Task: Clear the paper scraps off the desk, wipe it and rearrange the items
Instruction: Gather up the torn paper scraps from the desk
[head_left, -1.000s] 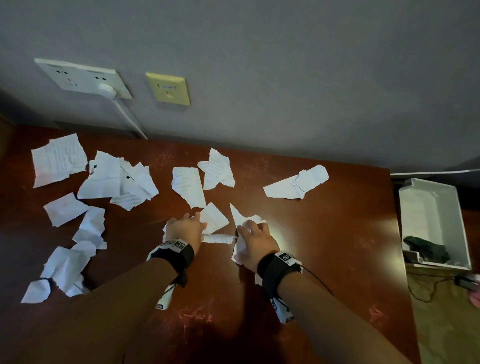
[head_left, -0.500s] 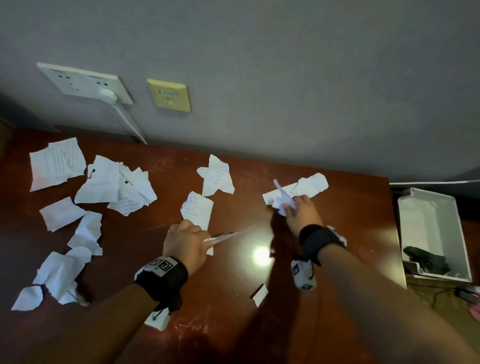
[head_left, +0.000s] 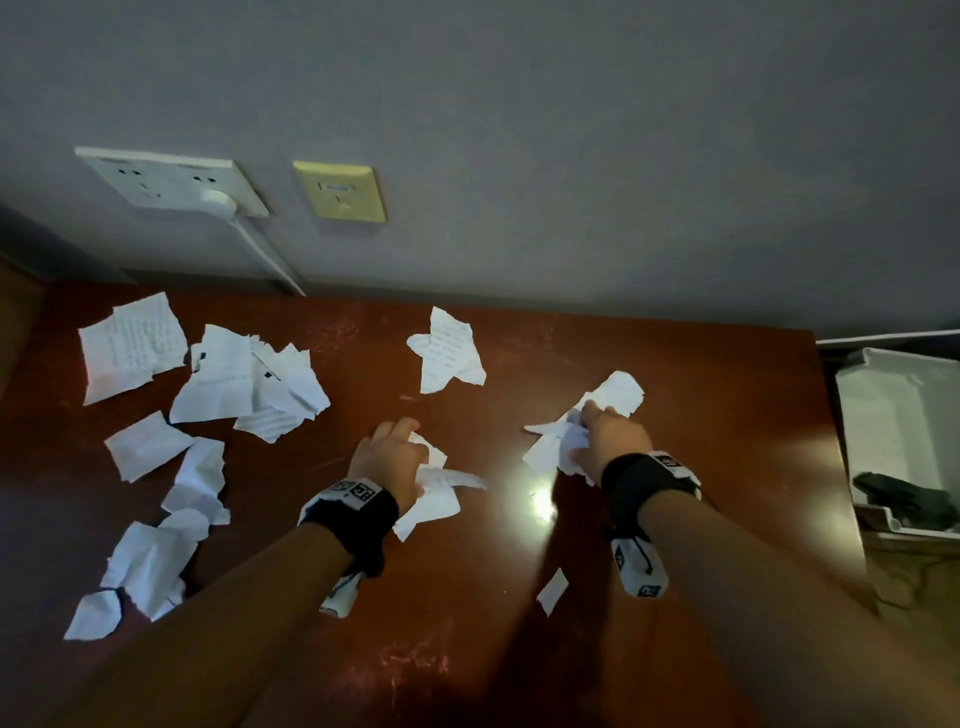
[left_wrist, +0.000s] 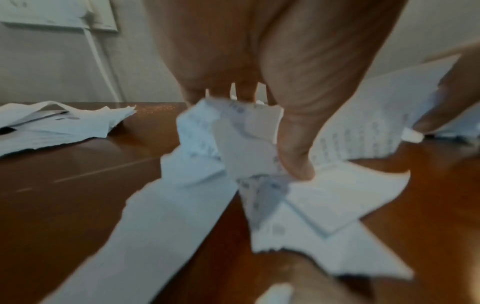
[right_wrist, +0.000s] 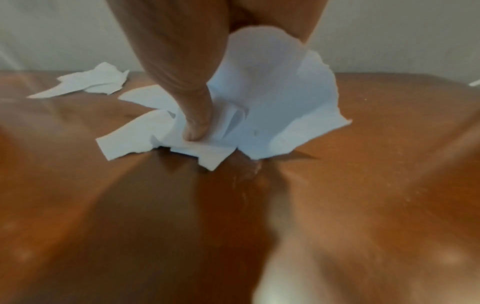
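Torn white paper scraps lie over a dark red-brown desk (head_left: 701, 395). My left hand (head_left: 395, 457) grips a bunch of scraps (head_left: 434, 493) at mid-desk; in the left wrist view its thumb pins the crumpled scraps (left_wrist: 233, 148). My right hand (head_left: 597, 441) grips another bunch of scraps (head_left: 550, 447) and reaches onto a larger scrap (head_left: 621, 389); the right wrist view shows the thumb pressed into the gathered scraps (right_wrist: 272, 102). A pile of loose scraps (head_left: 244, 379) covers the desk's left side. One scrap (head_left: 449, 351) lies near the wall and a small scrap (head_left: 551, 590) near me.
A white bin (head_left: 893, 431) with a dark object (head_left: 904, 501) inside stands off the desk's right edge. On the grey wall are a white socket (head_left: 166, 179) with a plug and cable (head_left: 260, 249), and a yellow plate (head_left: 340, 192).
Both hands have gathered more scraps. The left hand picked up the scrap ahead of it. The right hand pulled the far-right scraps together under its fingers.
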